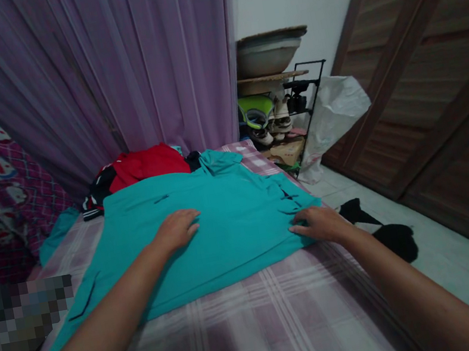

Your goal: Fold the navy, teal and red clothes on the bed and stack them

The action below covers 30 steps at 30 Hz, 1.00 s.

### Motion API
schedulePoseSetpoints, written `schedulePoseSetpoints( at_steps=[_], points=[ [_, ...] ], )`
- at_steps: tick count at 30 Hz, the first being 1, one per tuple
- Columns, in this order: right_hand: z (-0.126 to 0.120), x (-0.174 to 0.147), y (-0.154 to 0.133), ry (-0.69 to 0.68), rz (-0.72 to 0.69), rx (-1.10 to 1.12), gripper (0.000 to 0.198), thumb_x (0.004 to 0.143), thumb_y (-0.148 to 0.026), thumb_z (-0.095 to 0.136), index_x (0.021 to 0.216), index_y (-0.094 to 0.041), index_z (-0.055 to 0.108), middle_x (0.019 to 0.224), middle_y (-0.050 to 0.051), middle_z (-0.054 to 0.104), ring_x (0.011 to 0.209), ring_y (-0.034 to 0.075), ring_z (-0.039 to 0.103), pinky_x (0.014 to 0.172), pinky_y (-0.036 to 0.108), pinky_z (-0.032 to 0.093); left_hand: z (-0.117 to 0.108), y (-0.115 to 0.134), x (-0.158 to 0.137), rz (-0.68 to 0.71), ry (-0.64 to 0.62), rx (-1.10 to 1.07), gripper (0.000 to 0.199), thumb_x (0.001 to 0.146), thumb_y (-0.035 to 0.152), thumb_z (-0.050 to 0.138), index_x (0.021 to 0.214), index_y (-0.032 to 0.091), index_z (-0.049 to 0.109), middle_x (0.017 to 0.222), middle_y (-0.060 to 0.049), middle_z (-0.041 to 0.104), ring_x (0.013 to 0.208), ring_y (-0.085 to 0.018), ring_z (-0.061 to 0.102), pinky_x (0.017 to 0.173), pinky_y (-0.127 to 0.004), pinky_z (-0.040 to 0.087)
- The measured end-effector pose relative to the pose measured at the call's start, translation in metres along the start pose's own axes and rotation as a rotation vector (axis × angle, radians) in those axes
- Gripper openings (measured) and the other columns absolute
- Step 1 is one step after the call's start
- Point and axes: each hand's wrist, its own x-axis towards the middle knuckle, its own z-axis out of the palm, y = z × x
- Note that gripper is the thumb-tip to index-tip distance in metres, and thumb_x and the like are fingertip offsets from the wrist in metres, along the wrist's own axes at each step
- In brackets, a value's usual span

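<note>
A turquoise shirt (pixel 233 218) lies spread out on a bed with a plaid sheet (pixel 244 331). Short dark lines show near its right end, and a bunched part of it sticks up at the far side. My left hand (pixel 177 229) rests on the middle of the shirt, open, with its fingers stretched to the right. Over by the shirt's right end, my right hand (pixel 318 223) touches the cloth near the edge. Its fingers are slightly bent, with the thumb apart from them, and I see no cloth gripped between them.
Red and dark clothes (pixel 146 165) are heaped behind the shirt, before a purple curtain (pixel 177 58). To the right stand a shoe rack (pixel 310 104), a white bag (pixel 335 115) and a wooden wardrobe (pixel 431 56). Black cloth (pixel 393 238) lies on the tiled floor.
</note>
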Motion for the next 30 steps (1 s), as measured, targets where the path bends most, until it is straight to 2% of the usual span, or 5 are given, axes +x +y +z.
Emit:
schedulePoseSetpoints(
  at_steps=[5,10,20,25,30],
  points=[
    [0.014,-0.003,0.006,0.032,0.084,0.108,0.023,0.083,-0.034,0.061,0.100,-0.025,0.074,0.100,0.005,0.076,0.090,0.022,0.069,0.070,0.029,0.047,0.012,0.007,0.048,-0.003,-0.208,0.060,0.039,0.086,0.039,0.054,0.121,0.026,0.064,0.128,-0.006,0.068,0.117,-0.025,0.061,0.097,-0.034,0.046],
    [0.039,-0.008,0.001,0.335,0.120,0.170,0.020,0.089,-0.030,0.055,0.102,-0.023,0.068,0.105,0.006,0.072,0.092,0.021,0.067,0.073,0.029,0.049,0.017,0.005,0.056,-0.063,-0.098,0.088,0.033,0.091,0.036,0.045,0.115,0.023,0.064,0.119,-0.008,0.069,0.110,-0.025,0.062,0.089,-0.035,0.048],
    [0.025,-0.014,-0.022,0.635,-0.078,0.164,0.033,0.098,-0.032,0.043,0.116,-0.019,0.068,0.116,0.011,0.071,0.107,0.024,0.064,0.092,0.041,0.048,0.058,0.058,-0.014,0.061,0.181,0.012,0.056,0.097,0.053,0.035,0.144,0.026,0.047,0.155,-0.007,0.043,0.145,-0.027,0.033,0.119,-0.050,0.022],
    [0.022,-0.003,-0.079,0.407,-0.368,0.097,0.047,0.101,-0.037,0.039,0.143,-0.021,0.050,0.149,0.011,0.048,0.139,0.026,0.042,0.113,0.050,0.032,0.081,0.075,-0.039,0.138,0.112,0.036,0.071,0.093,0.066,0.033,0.153,0.030,0.030,0.161,-0.007,0.031,0.148,-0.029,0.026,0.120,-0.054,0.013],
    [0.047,-0.006,-0.062,0.157,-0.351,-0.035,0.057,0.099,-0.049,0.040,0.149,-0.022,0.042,0.155,0.012,0.039,0.142,0.030,0.037,0.113,0.058,0.028,0.078,0.071,-0.038,0.209,0.153,-0.002,0.071,0.093,0.066,0.034,0.153,0.027,0.031,0.161,-0.008,0.031,0.148,-0.027,0.027,0.121,-0.051,0.015]
  ],
)
